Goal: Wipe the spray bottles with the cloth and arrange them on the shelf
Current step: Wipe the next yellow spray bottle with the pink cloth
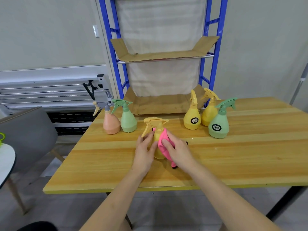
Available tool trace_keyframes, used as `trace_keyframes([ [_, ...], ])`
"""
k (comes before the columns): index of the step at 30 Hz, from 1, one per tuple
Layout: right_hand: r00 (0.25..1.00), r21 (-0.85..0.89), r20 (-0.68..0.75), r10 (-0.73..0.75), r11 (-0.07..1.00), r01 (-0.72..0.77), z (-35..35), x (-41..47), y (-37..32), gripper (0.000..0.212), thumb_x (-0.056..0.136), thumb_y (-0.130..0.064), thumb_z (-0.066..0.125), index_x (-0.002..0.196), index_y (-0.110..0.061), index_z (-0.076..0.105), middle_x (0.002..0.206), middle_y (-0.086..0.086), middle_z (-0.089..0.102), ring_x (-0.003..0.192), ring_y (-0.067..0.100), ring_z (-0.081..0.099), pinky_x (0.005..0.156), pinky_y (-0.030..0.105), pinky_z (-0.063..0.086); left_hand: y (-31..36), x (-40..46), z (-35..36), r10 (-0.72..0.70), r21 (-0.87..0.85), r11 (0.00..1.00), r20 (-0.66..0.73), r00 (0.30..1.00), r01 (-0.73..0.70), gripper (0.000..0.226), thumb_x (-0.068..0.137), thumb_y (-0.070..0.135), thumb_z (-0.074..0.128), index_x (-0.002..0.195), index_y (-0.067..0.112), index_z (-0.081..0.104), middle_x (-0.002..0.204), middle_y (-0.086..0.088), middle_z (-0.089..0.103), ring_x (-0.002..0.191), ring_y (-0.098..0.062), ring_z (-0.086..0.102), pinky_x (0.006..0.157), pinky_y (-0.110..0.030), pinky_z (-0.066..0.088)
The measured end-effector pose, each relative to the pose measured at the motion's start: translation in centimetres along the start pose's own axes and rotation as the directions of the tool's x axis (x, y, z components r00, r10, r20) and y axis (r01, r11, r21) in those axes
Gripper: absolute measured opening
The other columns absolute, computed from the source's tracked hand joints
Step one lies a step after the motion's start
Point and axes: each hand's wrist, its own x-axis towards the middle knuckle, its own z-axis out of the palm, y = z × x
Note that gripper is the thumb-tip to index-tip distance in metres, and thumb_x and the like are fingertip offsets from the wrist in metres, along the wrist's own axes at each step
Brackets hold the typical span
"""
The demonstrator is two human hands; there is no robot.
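Note:
A yellow spray bottle point(156, 130) stands upright at the middle of the wooden table point(250, 155). My left hand point(144, 151) holds its left side. My right hand point(177, 150) presses a pink cloth point(163, 144) against the bottle's right side, with a tail of cloth hanging down to the table. An orange bottle point(111, 122) and a green bottle point(128, 119) stand at the back left. Two yellow bottles point(192, 118) point(209, 112) and a green one point(218, 124) stand at the back right. Behind the table rises the blue shelf point(206, 52), its boards lined with cardboard point(160, 55).
A grey chair point(30, 135) stands left of the table, with a white round table edge point(7, 160) at the far left. A metal rack point(50, 90) leans along the left wall. The lower cardboard shelf point(160, 104) sits level with the table's far edge.

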Motion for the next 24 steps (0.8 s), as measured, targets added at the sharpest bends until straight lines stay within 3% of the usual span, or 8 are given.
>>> trace_keyframes([
  [2,1.0,-0.015,0.03,0.002,1.0,-0.001,-0.1,0.0,0.3,0.052,0.11,-0.04,0.042,0.162,-0.037,0.031,0.104,-0.013,0.062,0.085,0.003,0.059,0.065,0.013,0.043,-0.2,0.2,0.1,-0.002,0.029,1.0,-0.009,1.0,0.002,0.049,0.104,0.03,0.055,0.151,0.038,0.042,0.136,0.003,0.045,0.131,-0.008,0.043,0.113,-0.026,0.033],
  [5,0.998,-0.06,0.048,0.034,0.998,-0.031,-0.4,0.1,0.3,0.052,0.111,-0.039,0.038,0.162,-0.041,0.028,0.109,-0.007,0.065,0.086,0.007,0.061,0.062,0.018,0.046,-0.4,0.3,0.3,0.003,0.091,0.996,-0.01,1.0,-0.002,0.05,0.105,0.033,0.052,0.154,0.033,0.042,0.137,0.001,0.048,0.132,-0.017,0.046,0.113,-0.037,0.04],
  [9,0.995,-0.086,0.074,0.068,0.994,-0.062,-0.5,-0.4,0.3,0.052,0.111,-0.038,0.039,0.162,-0.044,0.027,0.114,-0.002,0.067,0.09,0.014,0.064,0.057,0.016,0.048,0.2,0.0,0.6,-0.02,0.083,0.996,-0.013,1.0,0.021,0.059,0.102,0.05,0.05,0.156,0.028,0.039,0.132,0.004,0.05,0.125,-0.012,0.048,0.108,-0.032,0.042],
  [13,0.994,-0.146,0.071,0.085,0.987,-0.074,-0.9,-1.1,0.1,0.056,0.11,-0.033,0.045,0.163,-0.04,0.027,0.116,0.004,0.07,0.101,0.024,0.064,0.08,0.037,0.055,0.8,-0.1,0.8,-0.065,0.045,0.997,-0.063,0.996,0.068,0.057,0.099,0.046,0.06,0.149,0.024,0.045,0.136,0.005,0.055,0.126,-0.012,0.053,0.109,-0.037,0.045],
  [17,0.992,-0.171,0.065,0.108,0.981,-0.095,-0.8,-1.5,0.4,0.06,0.109,-0.034,0.049,0.164,-0.036,0.026,0.115,0.006,0.071,0.109,0.027,0.062,0.081,0.032,0.044,1.2,-0.2,0.7,-0.06,0.036,0.997,-0.076,0.995,0.063,0.042,0.098,0.036,0.066,0.135,0.024,0.051,0.132,0.009,0.06,0.123,-0.012,0.056,0.106,-0.037,0.048],
  [21,0.982,-0.115,0.085,0.168,0.981,-0.158,-0.7,-2.4,0.9,0.06,0.108,-0.037,0.052,0.163,-0.036,0.029,0.115,0.009,0.068,0.109,0.03,0.064,0.079,0.033,0.053,1.2,-0.2,0.2,-0.045,0.058,0.997,-0.04,0.998,0.047,0.038,0.1,0.032,0.062,0.136,0.023,0.052,0.134,0.007,0.061,0.123,-0.012,0.056,0.107,-0.036,0.047],
  [24,0.986,-0.162,0.064,0.156,0.976,-0.144,-0.9,-3.1,0.7,0.06,0.107,-0.037,0.055,0.162,-0.026,0.034,0.122,0.013,0.068,0.107,0.027,0.063,0.079,0.025,0.049,1.0,0.0,-0.4,-0.041,0.091,0.995,-0.004,0.999,0.041,0.039,0.102,0.029,0.059,0.14,0.02,0.052,0.136,0.002,0.058,0.126,-0.016,0.054,0.109,-0.035,0.044],
])
